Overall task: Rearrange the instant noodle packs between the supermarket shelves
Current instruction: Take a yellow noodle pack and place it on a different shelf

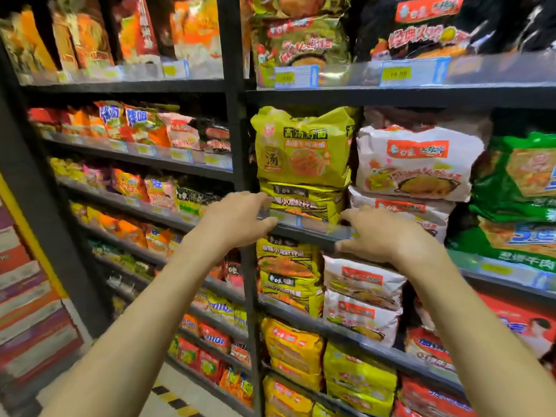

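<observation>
Head view: no pack is held, so the rearranging is judged to be at the start of a pick, with nothing visibly moved between shelves. The left hand (237, 219) and the right hand (391, 236) are raised to the front edge of the dark metal shelf (313, 234), both empty, fingers spread and loosely bent. The left fingertips lie at the clear price-label strip (285, 217); contact cannot be told.

Between the hands, on that shelf, an upright yellow-green plastic noodle multipack (304, 145) stands on a flat yellow noodle pack with a black band (304, 201) (probably the stack being reached for).

Stacked white plastic noodle packs (415, 164) sit just beside it on the right, seemingly touching, with green noodle packs (517, 176) beyond them. A black upright post (237, 124) stands close on the left, and the shelf above leaves little room over the upright multipack. A pull straight forward over the strip is judged necessary, and the white neighbours could be dragged along.
</observation>
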Demonstrator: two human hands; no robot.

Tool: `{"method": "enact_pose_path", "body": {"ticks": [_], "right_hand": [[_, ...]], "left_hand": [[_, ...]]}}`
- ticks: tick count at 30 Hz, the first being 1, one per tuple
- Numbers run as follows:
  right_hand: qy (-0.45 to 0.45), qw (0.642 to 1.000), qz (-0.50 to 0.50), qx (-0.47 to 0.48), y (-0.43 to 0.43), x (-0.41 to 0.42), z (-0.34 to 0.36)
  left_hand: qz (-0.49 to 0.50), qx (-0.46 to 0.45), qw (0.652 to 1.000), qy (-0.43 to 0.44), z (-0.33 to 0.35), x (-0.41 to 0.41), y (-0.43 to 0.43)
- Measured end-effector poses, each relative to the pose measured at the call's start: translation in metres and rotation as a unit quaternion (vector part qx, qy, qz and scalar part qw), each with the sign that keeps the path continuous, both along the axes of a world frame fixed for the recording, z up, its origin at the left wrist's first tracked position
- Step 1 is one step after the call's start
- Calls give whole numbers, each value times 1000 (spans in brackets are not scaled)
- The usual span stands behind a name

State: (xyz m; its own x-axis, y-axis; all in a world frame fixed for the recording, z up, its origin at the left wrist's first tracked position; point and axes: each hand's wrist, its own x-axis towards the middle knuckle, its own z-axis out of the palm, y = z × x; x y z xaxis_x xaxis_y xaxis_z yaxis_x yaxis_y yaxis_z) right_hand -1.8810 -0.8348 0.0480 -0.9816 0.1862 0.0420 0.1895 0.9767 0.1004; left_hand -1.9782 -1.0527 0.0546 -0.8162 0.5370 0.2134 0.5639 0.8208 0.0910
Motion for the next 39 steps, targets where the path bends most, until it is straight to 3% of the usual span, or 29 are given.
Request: {"method": "enact_pose_path", "body": {"ticks": [7, 14, 20, 26, 32, 39], "right_hand": [[47, 993, -108, 14, -17, -45, 11], [178, 970, -161, 37, -24, -71, 14], [355, 928, -112, -16, -9, -90, 12], [371, 914, -31, -160, 7, -111, -14], [418, 897, -41, -137, 16, -135, -34], [458, 870, -4, -183, 13, -142, -43]], "left_hand": [[-71, 95, 992, 33, -6, -99, -5], [-179, 290, 940, 13, -27, -143, 9], [-225, 367, 903, 5, -42, -156, 31], [-245, 415, 876, 4, -50, -175, 53], [-262, 445, 856, -3, -60, -185, 65], [-256, 498, 828, -24, -62, -180, 64]]}}
